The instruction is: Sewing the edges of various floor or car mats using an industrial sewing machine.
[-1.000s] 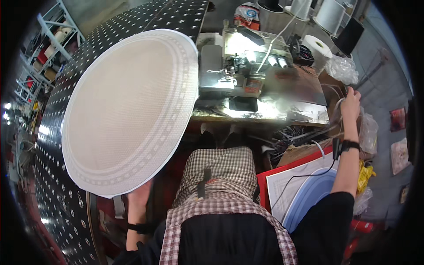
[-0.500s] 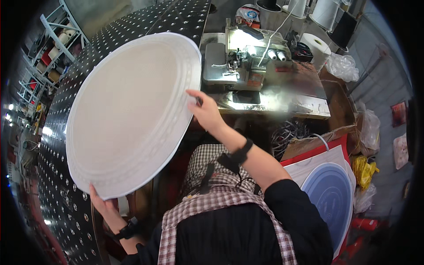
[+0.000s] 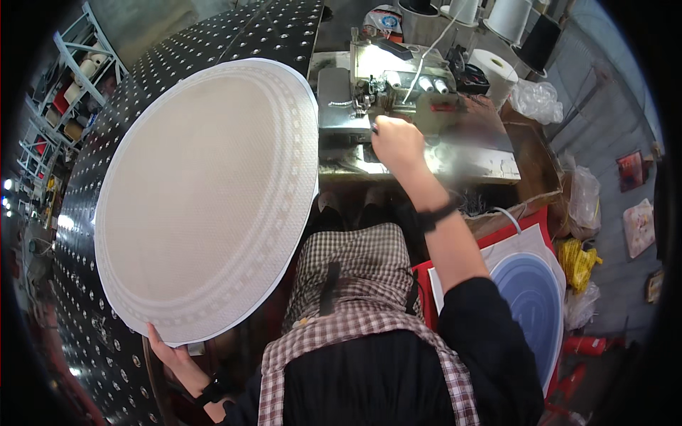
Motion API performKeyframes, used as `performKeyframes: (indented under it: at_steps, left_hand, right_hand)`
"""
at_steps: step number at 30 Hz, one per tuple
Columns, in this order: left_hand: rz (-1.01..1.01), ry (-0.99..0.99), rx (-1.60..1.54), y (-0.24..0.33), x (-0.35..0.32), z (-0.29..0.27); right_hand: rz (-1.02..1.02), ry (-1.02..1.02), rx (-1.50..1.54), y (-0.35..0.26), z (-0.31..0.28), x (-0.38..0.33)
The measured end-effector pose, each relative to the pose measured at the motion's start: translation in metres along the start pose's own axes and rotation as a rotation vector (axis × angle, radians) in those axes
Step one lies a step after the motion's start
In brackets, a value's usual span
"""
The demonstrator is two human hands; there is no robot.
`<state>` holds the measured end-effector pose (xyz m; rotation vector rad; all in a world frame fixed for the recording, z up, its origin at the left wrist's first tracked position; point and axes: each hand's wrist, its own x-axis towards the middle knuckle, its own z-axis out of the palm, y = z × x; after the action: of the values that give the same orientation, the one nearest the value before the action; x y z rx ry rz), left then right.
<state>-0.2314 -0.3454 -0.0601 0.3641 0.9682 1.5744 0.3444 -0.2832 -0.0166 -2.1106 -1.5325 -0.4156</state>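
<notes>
A large oval beige mat point(image 3: 199, 199) with a white edge and a patterned border lies tilted over the left side. My left hand point(image 3: 172, 357) grips its lower rim, thumb on top and the other fingers hidden beneath. My right hand point(image 3: 400, 147) is closed in front of the sewing machine point(image 3: 401, 71), apart from the mat. A small dark thing pokes out of that fist, too little of it showing to name. The machine's lamp is lit, and a short white chain of thread hangs near its presser foot.
A black table point(image 3: 85, 248) dotted with shiny metal studs extends under and beyond the mat. Thread cones point(image 3: 508, 15) stand behind the machine. At right are a cardboard box point(image 3: 536, 163), a blue oval mat point(image 3: 529, 305) on red and white sheets, and a yellow bag point(image 3: 579, 264).
My right hand has let go of the mat's right edge and moved right, to the front of the machine. The mat has swung slightly lower and turned more face-up, still in my left hand.
</notes>
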Motion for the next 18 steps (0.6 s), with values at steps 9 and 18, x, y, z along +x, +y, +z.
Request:
performKeyframes:
  at_steps: [9,18]
  left_hand:
    - [0.004,0.042,-0.011,0.005,-0.004,0.022]
    - [0.042,-0.081,0.119,-0.042,0.007,0.053]
  right_hand:
    - [0.063,-0.24,1.267,-0.084,0.059,-0.051]
    - [0.582,-0.061,1.802,-0.027,0.061,-0.032]
